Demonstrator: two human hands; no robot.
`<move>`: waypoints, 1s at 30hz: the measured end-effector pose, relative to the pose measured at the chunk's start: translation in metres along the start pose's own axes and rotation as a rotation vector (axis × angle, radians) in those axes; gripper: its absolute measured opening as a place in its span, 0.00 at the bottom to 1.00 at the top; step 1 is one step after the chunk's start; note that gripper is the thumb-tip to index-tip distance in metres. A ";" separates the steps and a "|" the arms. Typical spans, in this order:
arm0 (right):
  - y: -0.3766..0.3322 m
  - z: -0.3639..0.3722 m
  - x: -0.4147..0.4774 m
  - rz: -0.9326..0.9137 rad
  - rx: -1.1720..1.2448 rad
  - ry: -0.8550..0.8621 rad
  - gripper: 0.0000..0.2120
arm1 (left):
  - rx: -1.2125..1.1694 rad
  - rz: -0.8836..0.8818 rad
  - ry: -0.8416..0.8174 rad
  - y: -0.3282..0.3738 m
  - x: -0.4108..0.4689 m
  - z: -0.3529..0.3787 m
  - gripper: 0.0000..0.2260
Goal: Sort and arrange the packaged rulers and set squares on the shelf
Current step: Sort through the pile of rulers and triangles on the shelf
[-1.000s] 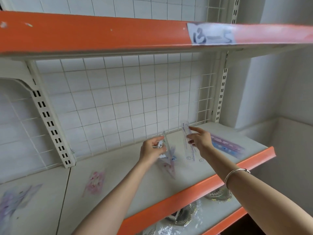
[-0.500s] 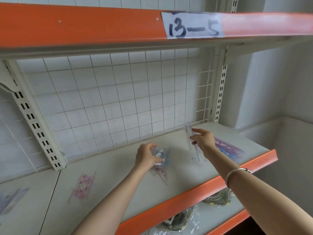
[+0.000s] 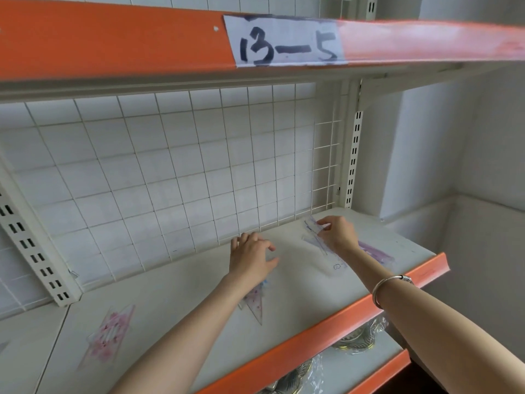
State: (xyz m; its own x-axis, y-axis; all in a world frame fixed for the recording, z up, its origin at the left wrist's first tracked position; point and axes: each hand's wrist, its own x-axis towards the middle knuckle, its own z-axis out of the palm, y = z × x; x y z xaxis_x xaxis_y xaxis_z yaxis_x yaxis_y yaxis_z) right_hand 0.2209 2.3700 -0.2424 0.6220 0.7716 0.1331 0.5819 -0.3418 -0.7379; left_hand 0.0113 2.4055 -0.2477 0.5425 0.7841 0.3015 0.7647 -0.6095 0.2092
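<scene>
A packaged set square with a pink and blue pattern [image 3: 255, 302] lies flat on the white shelf [image 3: 181, 302]. My left hand [image 3: 251, 260] is over its far end with fingers spread and loosely bent. My right hand [image 3: 338, 234] pinches the top of a clear packaged ruler [image 3: 312, 226], whose lower end rests on the shelf. A purple packaged ruler [image 3: 375, 251] lies just right of that wrist. Far to the left, a pink packaged set square [image 3: 109, 334] lies flat.
The shelf has an orange front lip [image 3: 312, 334] and a white wire grid [image 3: 170, 180] at the back. An upper shelf with a "13-5" label [image 3: 284, 41] hangs overhead. On the lower shelf are metal items in plastic [image 3: 355, 339]. A wall is at the right.
My left hand lowered the patterned set square package from upright to flat on the shelf and opened its fingers. My right hand moved the clear ruler package slightly back and right.
</scene>
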 end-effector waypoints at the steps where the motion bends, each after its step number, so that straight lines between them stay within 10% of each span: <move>1: 0.003 -0.002 0.004 0.002 -0.042 -0.001 0.19 | 0.018 0.009 -0.013 0.002 0.003 0.000 0.15; 30: -0.036 0.035 -0.031 -0.373 -0.533 -0.050 0.24 | 0.110 -0.038 -0.044 -0.041 -0.023 -0.029 0.15</move>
State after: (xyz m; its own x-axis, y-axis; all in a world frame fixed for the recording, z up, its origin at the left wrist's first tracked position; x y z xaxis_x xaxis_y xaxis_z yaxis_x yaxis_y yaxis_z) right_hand 0.1620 2.3773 -0.2432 0.3103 0.9096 0.2764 0.9422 -0.2554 -0.2171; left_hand -0.0424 2.4094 -0.2362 0.5250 0.8124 0.2537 0.8174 -0.5643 0.1156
